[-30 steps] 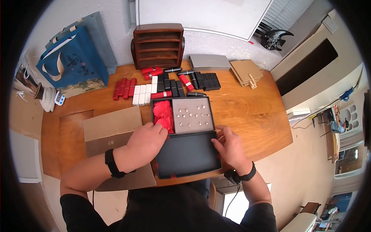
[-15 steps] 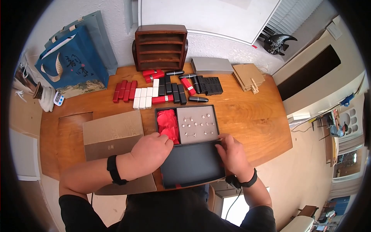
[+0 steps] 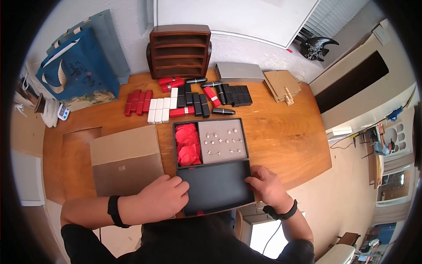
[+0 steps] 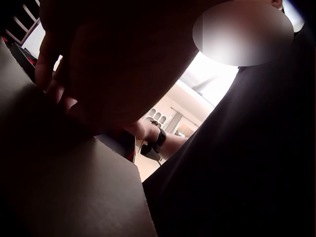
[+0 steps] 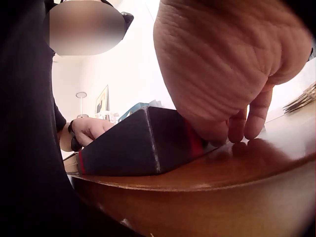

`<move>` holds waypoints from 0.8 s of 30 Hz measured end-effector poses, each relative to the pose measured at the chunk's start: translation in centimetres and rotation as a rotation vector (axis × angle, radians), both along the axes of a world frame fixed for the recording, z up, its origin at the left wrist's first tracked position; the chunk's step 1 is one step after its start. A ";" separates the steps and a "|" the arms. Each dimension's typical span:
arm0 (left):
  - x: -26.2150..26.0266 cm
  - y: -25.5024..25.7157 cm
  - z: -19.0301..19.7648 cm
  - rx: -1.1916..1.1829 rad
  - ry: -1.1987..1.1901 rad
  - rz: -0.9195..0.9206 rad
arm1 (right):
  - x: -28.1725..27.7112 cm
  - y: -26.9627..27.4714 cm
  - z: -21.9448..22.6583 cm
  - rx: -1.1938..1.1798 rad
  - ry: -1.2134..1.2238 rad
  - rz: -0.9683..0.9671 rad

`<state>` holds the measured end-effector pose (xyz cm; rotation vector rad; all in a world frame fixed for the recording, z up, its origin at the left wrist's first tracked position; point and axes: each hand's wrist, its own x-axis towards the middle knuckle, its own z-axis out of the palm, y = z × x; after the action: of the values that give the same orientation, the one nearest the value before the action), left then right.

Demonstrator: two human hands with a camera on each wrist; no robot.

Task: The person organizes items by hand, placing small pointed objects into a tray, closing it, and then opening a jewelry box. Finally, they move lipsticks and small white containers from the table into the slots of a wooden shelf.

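An open black gift box lies in front of me in the head view, its black lid [image 3: 215, 189] folded out toward my body. The box's tray has red petals [image 3: 188, 144] on the left and a grey pad [image 3: 223, 140] with several small earrings on the right. My left hand [image 3: 165, 198] holds the lid's left edge with curled fingers; its thumb is hidden. At the right edge, my right hand [image 3: 269, 187] grips the lid, thumb over the rim. In the right wrist view its fingertips reach the tabletop beside the black box wall [image 5: 128, 148].
A brown cardboard sleeve [image 3: 127, 163] lies left of the box, partly under my left forearm. Behind the box stand white tubes [image 3: 158, 110], red tubes [image 3: 138, 102] and black lipstick tubes [image 3: 198, 104]. Farther back are a wooden shelf [image 3: 180, 52], a grey box [image 3: 239, 71] and blue bags [image 3: 79, 64].
The box has slid toward my body. Both hands have moved nearer me along the lid's sides, and the left has come away from the petal compartment's corner.
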<state>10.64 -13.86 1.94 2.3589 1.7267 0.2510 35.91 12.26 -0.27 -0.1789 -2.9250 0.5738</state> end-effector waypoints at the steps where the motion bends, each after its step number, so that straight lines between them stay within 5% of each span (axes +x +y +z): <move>1: 0.0 0.0 0.2 -0.040 0.001 -0.036 | -0.1 0.0 -0.2 0.015 -0.007 -0.010; 10: -0.1 0.0 -0.2 -0.004 -0.037 -0.029 | 0.0 0.9 -2.4 -0.256 0.134 -0.034; 17: -0.8 -0.1 -0.8 0.000 -0.108 -0.026 | -0.7 0.7 -0.8 -0.157 0.131 0.026; 20: -2.3 -0.1 -0.2 0.084 -0.155 0.062 | -1.1 1.3 0.1 -0.102 0.227 -0.087; 24: -7.3 -0.2 0.9 0.154 -0.163 0.533 | -4.8 1.7 2.3 -0.061 0.272 -0.100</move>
<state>3.38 -14.02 2.80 1.8534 2.2849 0.6570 31.12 13.91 2.06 -0.2323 -2.6220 0.6190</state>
